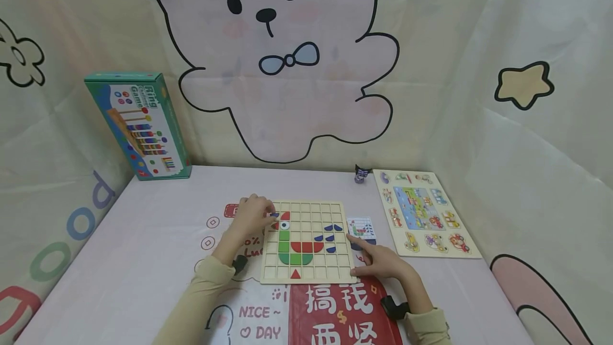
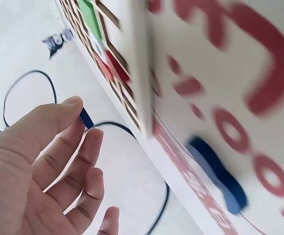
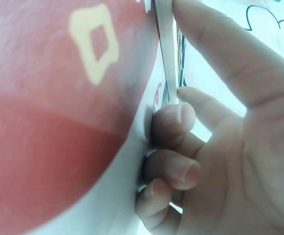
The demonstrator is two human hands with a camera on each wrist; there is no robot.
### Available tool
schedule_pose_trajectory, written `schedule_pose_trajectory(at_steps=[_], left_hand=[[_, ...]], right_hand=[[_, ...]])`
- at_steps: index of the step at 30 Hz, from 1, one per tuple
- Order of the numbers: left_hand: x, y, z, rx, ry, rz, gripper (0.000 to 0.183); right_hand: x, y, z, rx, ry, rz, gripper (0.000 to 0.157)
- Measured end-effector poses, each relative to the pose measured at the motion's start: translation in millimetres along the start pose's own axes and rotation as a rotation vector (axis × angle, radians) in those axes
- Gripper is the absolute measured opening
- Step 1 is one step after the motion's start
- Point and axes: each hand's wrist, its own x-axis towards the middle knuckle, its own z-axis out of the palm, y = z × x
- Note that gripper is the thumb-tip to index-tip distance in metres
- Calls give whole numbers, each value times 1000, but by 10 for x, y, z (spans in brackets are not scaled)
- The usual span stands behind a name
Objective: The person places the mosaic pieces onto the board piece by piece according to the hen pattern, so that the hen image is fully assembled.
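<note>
A square wooden grid board (image 1: 330, 271) lies on the table. It carries a figure of green pieces (image 1: 295, 259), red pieces (image 1: 307, 247), a white eye piece (image 1: 284, 225) and a red triangle (image 1: 295, 274). Loose blue pieces (image 1: 330, 238) lie on its right half. At the board's upper left corner, my left hand (image 1: 252, 213) pinches a small blue piece (image 2: 86, 118) between thumb and index finger. My right hand (image 1: 383, 261) touches the board's right edge with an extended index finger and thumb; its other fingers are bent beneath, as the right wrist view shows.
A small picture card (image 1: 361, 227) lies just right of the board. Beyond it sits a wooden picture puzzle (image 1: 415, 247), with a small purple figure (image 1: 361, 174) at its far corner. A green game box (image 1: 143, 132) stands at the back left. A blurred dark blue strip (image 2: 218, 174) shows beside the board.
</note>
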Motion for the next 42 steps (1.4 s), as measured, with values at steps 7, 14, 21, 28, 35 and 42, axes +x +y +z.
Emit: schedule_pose_trajectory(at_steps=[7,14,21,28,35,42], left_hand=[[87,233,97,26,-52,90,13],[135,442,199,-8,-81,191,12],[190,634,281,-12,-145,245,10],[250,777,405,2,-174,286,10],[301,908,492,4,-191,330,11],[358,1025,563,29,-203,380,9]], right_hand=[[5,23,6,-4,-2,-10,86],[11,36,5,-11,4,-19,86],[3,41,11,-5,3,-3,86],[5,31,10,19,-8,8,85],[0,21,1,11,-5,-9,85],[-8,13,-5,-1,-3,-17,85]])
